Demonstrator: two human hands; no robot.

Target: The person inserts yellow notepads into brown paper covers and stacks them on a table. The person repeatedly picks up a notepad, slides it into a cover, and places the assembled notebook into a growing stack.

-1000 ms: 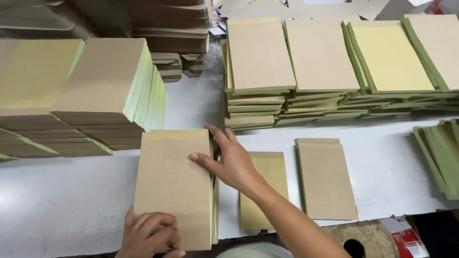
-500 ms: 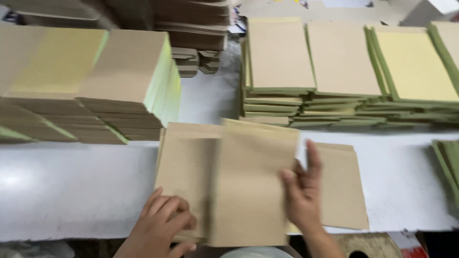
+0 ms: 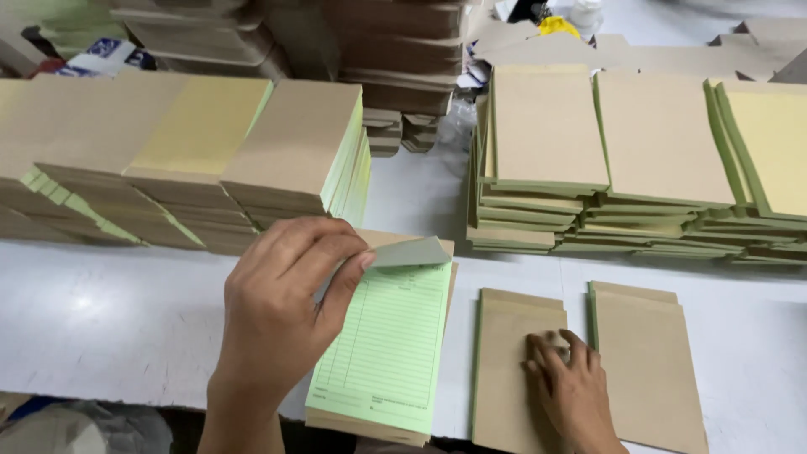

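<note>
- Head view: the left hand (image 3: 282,311) pinches a thin grey sheet (image 3: 412,251) by its near corner, at the top of an open green form pad (image 3: 387,345).
- The pad lies just right of this hand, its long side running away from the person.
- The right hand (image 3: 572,387) rests flat on a brown-covered pad (image 3: 513,336), fingers spread, holding nothing.
- Another brown pad (image 3: 647,361) lies just beside it, to the right.
- Tall pad stacks (image 3: 546,160) stand behind on the white table (image 3: 101,311). No boxes or bins show.
</note>
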